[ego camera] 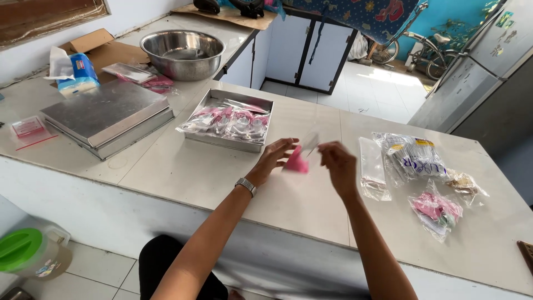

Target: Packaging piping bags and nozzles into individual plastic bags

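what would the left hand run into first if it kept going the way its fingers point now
The left hand points up and right, toward the small clear bag with pink contents held between both hands. Its fingertips already touch that bag, so it comes first; past it, likely the right hand, though depth is hard to judge.

Pink-filled clear packets (pixel 230 119) in tray; blue-white bag (pixel 413 156) right.

Packet (pixel 296 161) between the hands: pink, in clear film. Tray (pixel 202 103): silver metal, its packets pink and clear. Bowl (pixel 182 53): silver. Counter (pixel 183 166): off-white. Jug lid (pixel 19 249): green. Hanging cloth (pixel 355 14): blue, multicoloured print.
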